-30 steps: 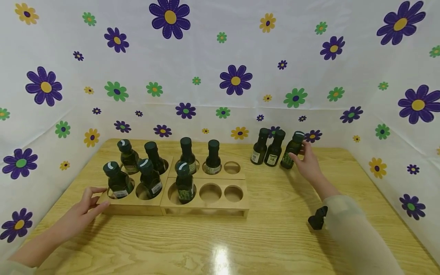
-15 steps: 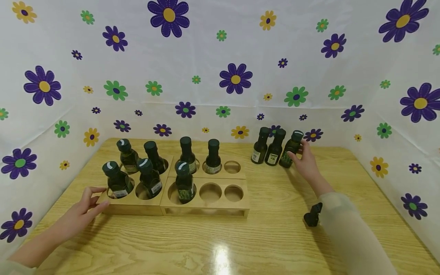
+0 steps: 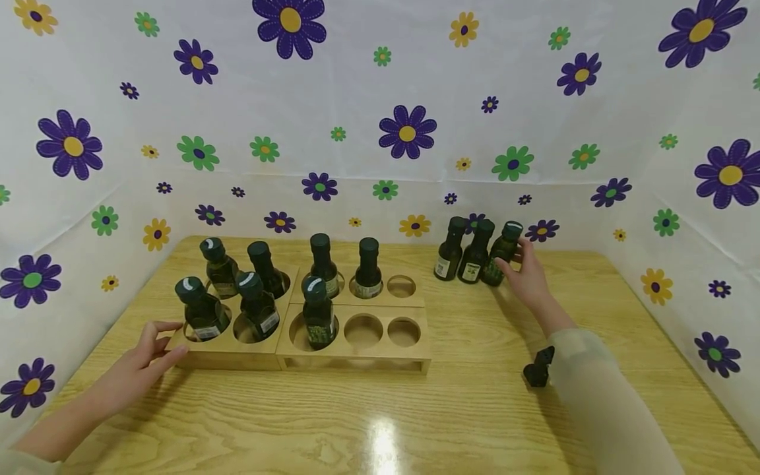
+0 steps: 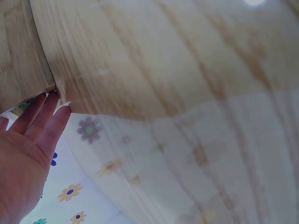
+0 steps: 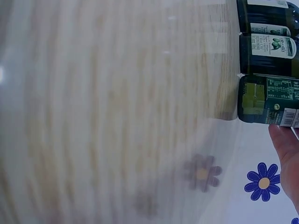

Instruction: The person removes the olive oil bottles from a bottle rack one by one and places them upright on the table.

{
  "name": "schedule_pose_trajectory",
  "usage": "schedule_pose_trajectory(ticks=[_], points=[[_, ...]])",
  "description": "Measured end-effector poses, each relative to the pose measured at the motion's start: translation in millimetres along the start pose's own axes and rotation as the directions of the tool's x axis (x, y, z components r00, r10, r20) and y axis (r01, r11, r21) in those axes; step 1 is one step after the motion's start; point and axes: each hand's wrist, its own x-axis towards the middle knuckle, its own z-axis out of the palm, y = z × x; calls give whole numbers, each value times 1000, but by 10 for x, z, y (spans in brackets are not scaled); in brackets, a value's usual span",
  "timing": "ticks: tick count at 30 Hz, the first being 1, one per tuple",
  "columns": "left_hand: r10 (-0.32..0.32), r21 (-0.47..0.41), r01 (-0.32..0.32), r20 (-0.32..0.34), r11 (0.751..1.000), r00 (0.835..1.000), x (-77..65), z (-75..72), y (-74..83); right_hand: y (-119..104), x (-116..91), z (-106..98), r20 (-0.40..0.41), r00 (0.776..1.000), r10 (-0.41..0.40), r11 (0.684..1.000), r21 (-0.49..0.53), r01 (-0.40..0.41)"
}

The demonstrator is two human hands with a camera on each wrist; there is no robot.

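Observation:
My right hand holds a dark green olive oil bottle by its right side, thumb in front. The bottle stands upright on the table, close beside two slimmer bottles, a middle one and a left one. In the right wrist view, fingertips meet the lower side of the labelled bottle. My left hand rests against the left end of a wooden rack, thumb at its front corner. The left wrist view has nearly straight fingers touching the rack's edge.
Several dark bottles stand in the rack's left section. Its right section holds three, including a front bottle, beside bare round holes. A black device sits at my right sleeve. Flowered white cloth walls the table.
My right hand has shifted slightly left with the bottle, narrowing the gap to the middle bottle. My left hand keeps its place at the rack.

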Motion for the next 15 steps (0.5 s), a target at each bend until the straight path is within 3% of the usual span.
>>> schedule_pose_trajectory(ticks=[9, 15], points=[[0, 0, 0, 8, 1000, 1000, -3, 3, -25, -6, -45, -51, -2, 1000, 6, 1000, 15, -6], [2, 3, -2, 8, 1000, 1000, 4, -1, -14, -35, -173, -145, -65, 998, -25, 999, 44, 28]])
